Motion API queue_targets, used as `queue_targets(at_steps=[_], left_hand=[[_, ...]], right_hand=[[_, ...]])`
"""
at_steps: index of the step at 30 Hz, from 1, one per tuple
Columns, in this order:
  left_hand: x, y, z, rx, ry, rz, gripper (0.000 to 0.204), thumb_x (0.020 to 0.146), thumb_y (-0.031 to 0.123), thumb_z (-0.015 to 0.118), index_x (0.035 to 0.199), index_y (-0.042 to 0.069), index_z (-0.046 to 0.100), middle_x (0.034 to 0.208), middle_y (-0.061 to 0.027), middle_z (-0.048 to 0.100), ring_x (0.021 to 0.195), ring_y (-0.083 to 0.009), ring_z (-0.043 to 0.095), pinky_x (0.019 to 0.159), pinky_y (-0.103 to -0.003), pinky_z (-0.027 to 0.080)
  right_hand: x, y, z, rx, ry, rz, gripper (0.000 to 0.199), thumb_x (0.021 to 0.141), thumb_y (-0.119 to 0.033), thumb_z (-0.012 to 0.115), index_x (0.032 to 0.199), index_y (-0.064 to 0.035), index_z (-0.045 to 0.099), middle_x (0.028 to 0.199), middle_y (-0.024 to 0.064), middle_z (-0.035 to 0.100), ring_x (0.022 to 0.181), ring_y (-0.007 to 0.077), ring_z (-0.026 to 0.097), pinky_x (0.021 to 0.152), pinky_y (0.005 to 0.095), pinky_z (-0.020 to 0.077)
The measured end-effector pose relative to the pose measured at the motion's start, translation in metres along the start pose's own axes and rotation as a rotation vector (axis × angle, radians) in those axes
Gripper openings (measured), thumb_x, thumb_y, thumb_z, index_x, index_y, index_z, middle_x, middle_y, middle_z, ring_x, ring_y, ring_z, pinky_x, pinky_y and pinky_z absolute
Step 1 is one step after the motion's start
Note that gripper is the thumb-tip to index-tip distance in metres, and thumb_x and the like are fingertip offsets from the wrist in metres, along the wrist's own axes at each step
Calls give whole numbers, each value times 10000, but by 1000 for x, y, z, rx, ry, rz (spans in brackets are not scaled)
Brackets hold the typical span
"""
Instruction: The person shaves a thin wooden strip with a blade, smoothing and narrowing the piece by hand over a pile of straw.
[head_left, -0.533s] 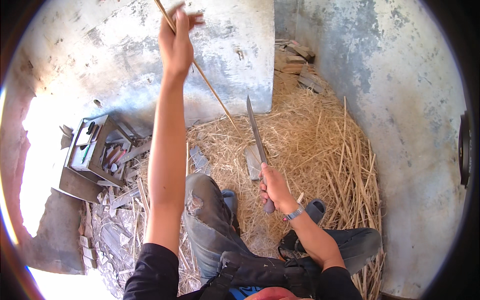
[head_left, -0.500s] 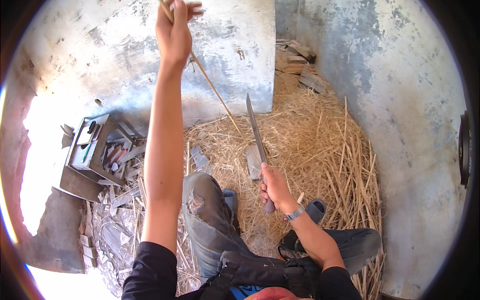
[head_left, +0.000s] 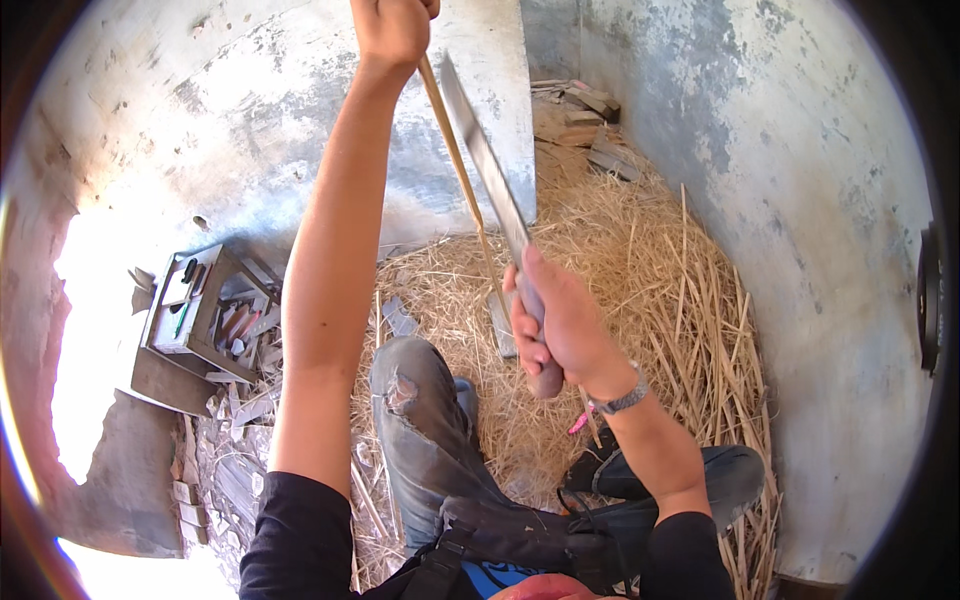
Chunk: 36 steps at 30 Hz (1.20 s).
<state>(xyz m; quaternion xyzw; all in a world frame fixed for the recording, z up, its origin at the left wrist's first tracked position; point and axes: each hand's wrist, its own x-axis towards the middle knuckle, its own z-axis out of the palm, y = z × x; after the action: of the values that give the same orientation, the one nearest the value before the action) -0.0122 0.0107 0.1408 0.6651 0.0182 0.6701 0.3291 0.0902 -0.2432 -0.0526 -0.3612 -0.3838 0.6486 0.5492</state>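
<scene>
Gripping the upper part of a slender wooden stick (head_left: pixel 452 140), the left hand (head_left: pixel 393 30) is curling firmly around it, with some of the fingers lying beyond the upper edge of the view. The stick is slanting down and to the right from that hand, its lower stretch passing in front of the straw (head_left: pixel 640 290) and running toward a grey block (head_left: pixel 504 345); the view is not showing clearly whether its end is touching the block. The right hand (head_left: pixel 562 320) is wrapping around the handle of a long knife (head_left: pixel 490 165), its thumb lying along the grip toward the blade. The knife is pointing up and to the left, its slightly blurred blade running just to the right of the stick, and a narrow gap is showing between the two. A metal-banded watch (head_left: pixel 622 395) is circling the right wrist. Below the hands, torn dark jeans (head_left: pixel 430 430) are covering a bent knee. On the left, a small wooden worktop (head_left: pixel 165 385) is standing near the wall (head_left: pixel 280 110), carrying a green pen (head_left: pixel 181 318), and broken pieces (head_left: pixel 235 475) are lying beside it. At the back, planks (head_left: pixel 597 103) are resting in a heap.
</scene>
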Motion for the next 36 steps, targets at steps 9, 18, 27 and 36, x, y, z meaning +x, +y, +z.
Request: queue_targets(at_steps=[9,18,27,36], left_hand=[[-9,5,26,53,48,65,434,1092,451,461,906,69,552,549,73,345,423,-36,295,396,-243,245],[-18,20,28,-119,98,29,367,1080,408,510,901,87,514,572,63,327,429,-50,260,403,-254,229],[-30,44,-29,125,271,36,406,1125,313,339,952,11,548,587,41,308,507,-78,260,478,-279,241],[-166,38,-90,26,1112,-241,601,1102,548,179,1238,92,548,807,-46,534,709,-141,500,658,-267,490]], right_hand=[[-12,100,-14,-25,138,215,445,1064,-524,467,925,-102,455,618,-20,451,414,81,450,386,279,436],[-19,53,15,-44,92,-83,415,1081,-470,460,954,-74,472,584,-16,455,382,65,442,353,258,423],[-12,254,-101,122,566,367,374,1018,-449,587,929,-101,483,628,8,460,432,129,457,421,339,439],[25,120,-94,272,661,-409,258,947,-190,741,1029,-53,538,1099,118,636,879,224,715,541,326,613]])
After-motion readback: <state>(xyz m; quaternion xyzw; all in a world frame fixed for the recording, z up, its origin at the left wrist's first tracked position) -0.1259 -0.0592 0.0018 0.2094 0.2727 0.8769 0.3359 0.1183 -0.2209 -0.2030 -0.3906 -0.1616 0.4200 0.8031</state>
